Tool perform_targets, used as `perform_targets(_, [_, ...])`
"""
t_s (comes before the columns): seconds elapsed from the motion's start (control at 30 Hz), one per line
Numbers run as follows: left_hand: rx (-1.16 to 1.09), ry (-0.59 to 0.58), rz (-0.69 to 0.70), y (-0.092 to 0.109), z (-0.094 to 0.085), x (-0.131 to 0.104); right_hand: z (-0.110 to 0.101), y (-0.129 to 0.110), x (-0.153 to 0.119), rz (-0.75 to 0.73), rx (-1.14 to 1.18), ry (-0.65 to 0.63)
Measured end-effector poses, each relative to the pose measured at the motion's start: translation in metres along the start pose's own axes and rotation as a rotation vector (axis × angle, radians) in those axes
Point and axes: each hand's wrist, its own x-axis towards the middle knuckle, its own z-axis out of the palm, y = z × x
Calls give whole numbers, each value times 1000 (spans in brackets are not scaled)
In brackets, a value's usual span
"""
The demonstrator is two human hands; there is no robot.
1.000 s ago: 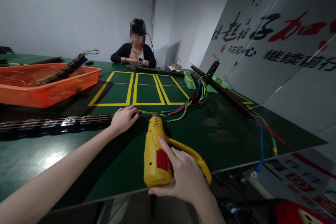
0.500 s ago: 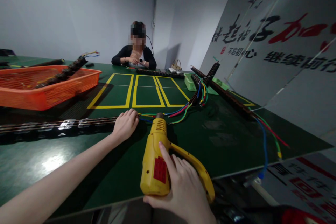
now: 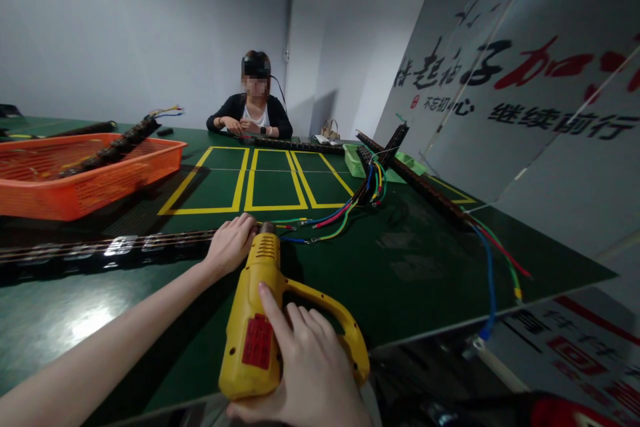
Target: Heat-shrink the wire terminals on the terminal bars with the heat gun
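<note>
**Right hand (image 3: 310, 367) clasping one heat gun (image 3: 257, 327)**

It is wrapping round the yellow body. Ahead and left of this grip, the left hand (image 3: 231, 245) is covering one black harness (image 3: 165, 248); I cannot tell its pinch. One orange basket (image 3: 115, 188) is lying farther left.

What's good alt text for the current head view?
A right hand holds a yellow heat gun, its nozzle near the left hand, which grips a long black wired strip on a green table. Beyond are an orange basket and a seated person.
</note>
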Motion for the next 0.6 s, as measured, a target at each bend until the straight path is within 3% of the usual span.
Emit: perform_targets(0.6, [-30, 16, 20, -1, 2, -1, -14, 40, -30, 159, -62, 40])
